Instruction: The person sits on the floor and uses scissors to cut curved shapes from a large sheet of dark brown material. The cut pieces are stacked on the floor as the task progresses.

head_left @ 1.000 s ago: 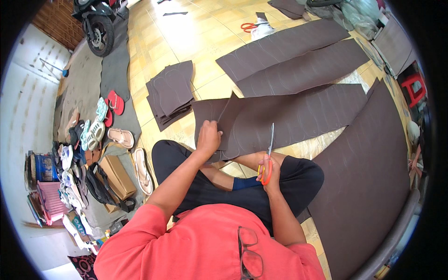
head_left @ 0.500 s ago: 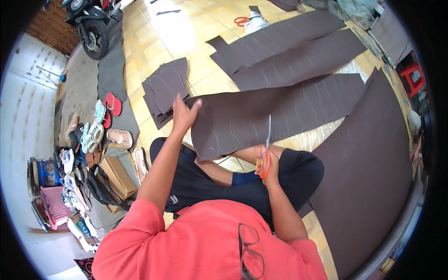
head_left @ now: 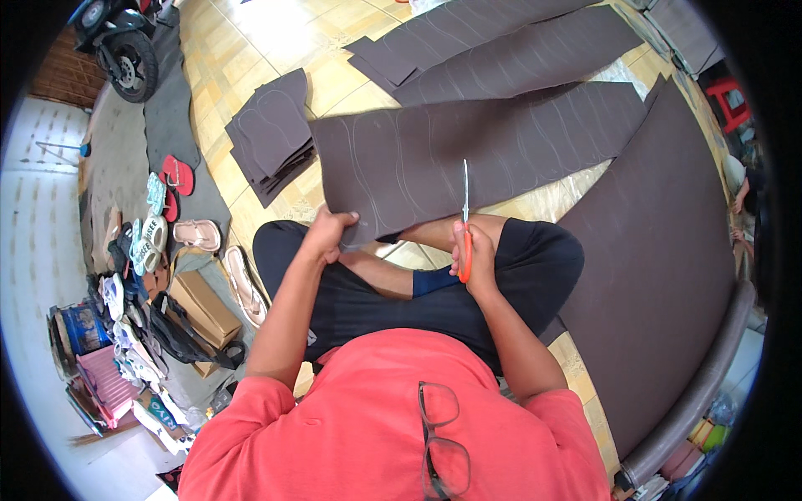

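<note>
My left hand (head_left: 328,232) pinches the near left corner of a dark brown sheet (head_left: 401,159), which is marked with pale curved outlines. The sheet stretches across in front of my crossed legs, off to the right. In my right hand (head_left: 479,260) is a pair of scissors (head_left: 465,244) with orange handles. Their blades look closed and point away from me, above the sheet's near edge and not visibly cutting it. A stack of cut brown pieces (head_left: 271,134) lies on the floor beyond my left hand.
More marked brown strips (head_left: 501,58) lie farther off on the tiled floor (head_left: 225,37). A large plain brown sheet (head_left: 660,275) covers the right side. At left are sandals (head_left: 197,235), a cardboard box (head_left: 203,307) and a motorbike's wheel (head_left: 132,67).
My left hand has come down from beside the stack to the sheet's near left corner and closed on it. The scissors stay in my right hand, now pointing more straight ahead. The view has shifted.
</note>
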Demonstrator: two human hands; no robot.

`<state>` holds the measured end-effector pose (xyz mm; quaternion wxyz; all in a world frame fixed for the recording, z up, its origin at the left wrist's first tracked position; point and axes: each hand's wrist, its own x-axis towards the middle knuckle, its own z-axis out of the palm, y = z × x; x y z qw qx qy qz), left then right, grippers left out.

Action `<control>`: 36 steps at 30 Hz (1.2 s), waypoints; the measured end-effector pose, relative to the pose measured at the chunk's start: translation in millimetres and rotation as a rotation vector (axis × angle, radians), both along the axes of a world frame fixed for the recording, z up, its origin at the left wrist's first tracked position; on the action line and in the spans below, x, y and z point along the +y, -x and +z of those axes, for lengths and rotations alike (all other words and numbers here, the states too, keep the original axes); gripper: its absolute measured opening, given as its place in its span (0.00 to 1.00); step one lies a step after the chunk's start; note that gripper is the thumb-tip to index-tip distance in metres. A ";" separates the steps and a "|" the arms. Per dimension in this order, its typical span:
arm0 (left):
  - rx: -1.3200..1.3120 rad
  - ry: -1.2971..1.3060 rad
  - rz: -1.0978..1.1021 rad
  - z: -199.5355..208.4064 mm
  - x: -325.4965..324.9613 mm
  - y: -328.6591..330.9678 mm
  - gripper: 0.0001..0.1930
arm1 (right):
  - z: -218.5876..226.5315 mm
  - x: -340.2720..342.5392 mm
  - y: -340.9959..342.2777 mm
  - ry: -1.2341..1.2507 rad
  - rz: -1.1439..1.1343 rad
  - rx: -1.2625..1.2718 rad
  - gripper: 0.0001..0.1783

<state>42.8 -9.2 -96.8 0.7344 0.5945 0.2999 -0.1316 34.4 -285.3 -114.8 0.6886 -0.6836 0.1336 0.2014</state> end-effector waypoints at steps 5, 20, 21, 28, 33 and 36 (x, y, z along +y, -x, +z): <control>-0.171 -0.278 0.033 51.7 52.1 -22.8 0.14 | 50.6 32.5 28.5 -0.194 0.133 0.075 0.29; -0.187 -0.236 0.064 98.9 93.7 -8.1 0.20 | 48.0 104.8 39.9 -0.513 0.463 0.408 0.36; -0.182 -0.226 0.058 97.9 92.6 -6.6 0.21 | 44.8 104.0 38.2 -0.521 0.483 0.397 0.35; -0.201 -0.239 0.056 86.2 100.2 -0.7 0.18 | 50.1 100.2 38.9 -0.435 0.458 0.331 0.38; -0.077 -0.216 0.052 93.6 92.7 4.7 0.17 | 63.6 94.6 36.3 -0.275 0.470 0.231 0.39; -0.047 -0.196 0.026 93.0 86.0 13.9 0.19 | 52.0 103.8 37.9 -0.286 0.424 0.246 0.38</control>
